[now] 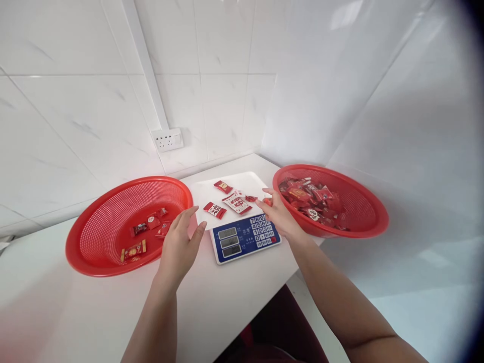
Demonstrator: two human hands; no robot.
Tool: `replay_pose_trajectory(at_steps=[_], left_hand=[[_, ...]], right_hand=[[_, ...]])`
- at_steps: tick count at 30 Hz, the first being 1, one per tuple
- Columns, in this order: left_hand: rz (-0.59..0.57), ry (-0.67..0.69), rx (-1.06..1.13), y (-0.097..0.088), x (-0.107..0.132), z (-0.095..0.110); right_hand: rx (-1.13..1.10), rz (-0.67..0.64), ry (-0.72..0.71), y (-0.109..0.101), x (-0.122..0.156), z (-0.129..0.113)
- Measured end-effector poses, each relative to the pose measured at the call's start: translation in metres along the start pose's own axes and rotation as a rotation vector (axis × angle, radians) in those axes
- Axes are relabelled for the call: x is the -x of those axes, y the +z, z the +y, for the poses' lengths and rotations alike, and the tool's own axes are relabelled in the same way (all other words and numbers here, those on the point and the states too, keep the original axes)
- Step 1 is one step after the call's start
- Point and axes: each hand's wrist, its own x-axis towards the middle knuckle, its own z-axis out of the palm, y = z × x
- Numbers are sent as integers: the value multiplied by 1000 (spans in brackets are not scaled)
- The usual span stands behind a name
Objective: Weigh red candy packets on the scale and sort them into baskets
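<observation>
A digital scale (pixel 245 236) with a blue keypad front and a white weighing plate (pixel 212 194) sits in the middle of the white table. Several red candy packets lie on the plate, among them a red and white one (pixel 236 202). My right hand (pixel 278 214) reaches over the plate's right edge with fingers stretched toward a small red candy (pixel 251 198). My left hand (pixel 181 244) hovers open beside the left red basket (pixel 91 252), holding nothing. That basket holds several packets (pixel 134 249).
A second red basket (pixel 363 222) at the right is heaped with red candy packets. White tiled walls meet in a corner behind the table. A wall socket (pixel 168 139) sits above the table. The table's front edge runs under my arms.
</observation>
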Motion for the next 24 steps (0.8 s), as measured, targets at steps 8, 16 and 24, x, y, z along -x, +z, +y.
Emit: replay_pose_trajectory(at_steps=[8, 16, 24], left_hand=[[-12, -5, -18, -1, 1, 2], [-13, 9, -23, -3, 0, 1], [48, -50, -21, -6, -2, -1]], right_hand=[[-265, -216, 67, 12, -13, 0], [-122, -185, -120, 11, -3, 0], [319, 78, -252, -51, 27, 5]])
